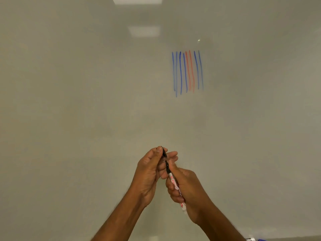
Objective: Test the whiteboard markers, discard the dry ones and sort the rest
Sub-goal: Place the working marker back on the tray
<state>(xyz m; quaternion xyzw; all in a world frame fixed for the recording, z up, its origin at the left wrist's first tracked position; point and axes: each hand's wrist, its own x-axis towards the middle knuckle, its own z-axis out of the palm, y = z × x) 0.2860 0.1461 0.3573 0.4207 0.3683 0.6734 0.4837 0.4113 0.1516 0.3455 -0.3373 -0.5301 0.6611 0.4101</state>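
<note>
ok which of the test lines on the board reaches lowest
The second blue line from the left: its bottom end drops below those of all the others, including the third blue line beside it.

Blurred red print on marker (173,181), seemingly illegible
</note>
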